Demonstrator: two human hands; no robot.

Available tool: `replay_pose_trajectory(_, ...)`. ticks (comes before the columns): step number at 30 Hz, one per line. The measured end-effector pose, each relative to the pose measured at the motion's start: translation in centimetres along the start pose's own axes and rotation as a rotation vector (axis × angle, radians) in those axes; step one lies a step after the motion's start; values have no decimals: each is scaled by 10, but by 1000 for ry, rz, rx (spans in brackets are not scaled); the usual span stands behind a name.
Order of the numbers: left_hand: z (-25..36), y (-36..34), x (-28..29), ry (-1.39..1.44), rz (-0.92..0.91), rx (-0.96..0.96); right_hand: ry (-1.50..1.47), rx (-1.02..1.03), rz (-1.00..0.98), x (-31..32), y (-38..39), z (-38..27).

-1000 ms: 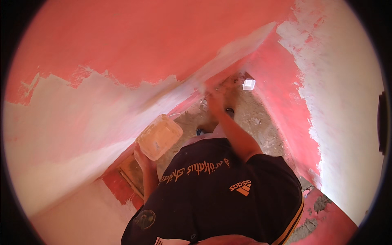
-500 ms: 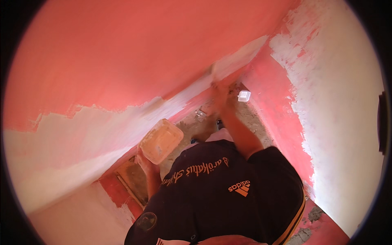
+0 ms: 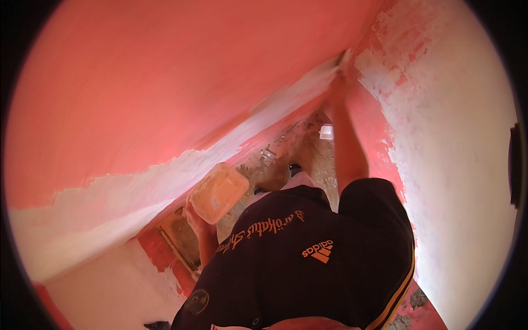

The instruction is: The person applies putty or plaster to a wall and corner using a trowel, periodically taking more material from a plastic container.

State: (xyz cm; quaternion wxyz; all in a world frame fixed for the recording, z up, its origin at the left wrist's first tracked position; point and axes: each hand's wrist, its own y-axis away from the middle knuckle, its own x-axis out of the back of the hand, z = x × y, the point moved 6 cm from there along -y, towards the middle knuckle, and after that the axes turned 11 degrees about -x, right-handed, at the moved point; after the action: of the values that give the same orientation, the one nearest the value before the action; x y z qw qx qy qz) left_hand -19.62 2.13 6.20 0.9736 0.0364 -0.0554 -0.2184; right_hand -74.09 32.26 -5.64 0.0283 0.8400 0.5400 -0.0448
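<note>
My left hand is closed on a pale orange plastic tub, held low beside my dark shirt. My right arm reaches forward, and my right hand is at the far corner, against the pink-and-pale left wall where it meets the right wall. That hand is smeared by motion; a thin, blurred shape at it cannot be made out. Uneven pale bands border the pink paint on both walls.
On the dusty floor lie a small white container and a small pale metallic-looking object. A long stick lies at the lower left along the wall. My shoe is between the walls.
My right hand has moved up and rightward along the left wall into the corner. The view has shifted slightly. The tub stays in my left hand.
</note>
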Motion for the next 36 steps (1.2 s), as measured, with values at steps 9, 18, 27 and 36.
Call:
replay_pose_trajectory(9,6,5,-31,-26,-25,-51,739,-11,-883,5,204,55)
replay_pose_trajectory(18,8,9,-46,-51,7,28,439,-46,-237,-30,-22,53)
replay_pose_trajectory(27,12,16,-39,-70,28,-17,1243,-51,-763,7,104,-21)
replay_pose_trajectory(36,-4,-23,-97,184,-169,52,-99,-533,-245,3,-2,184)
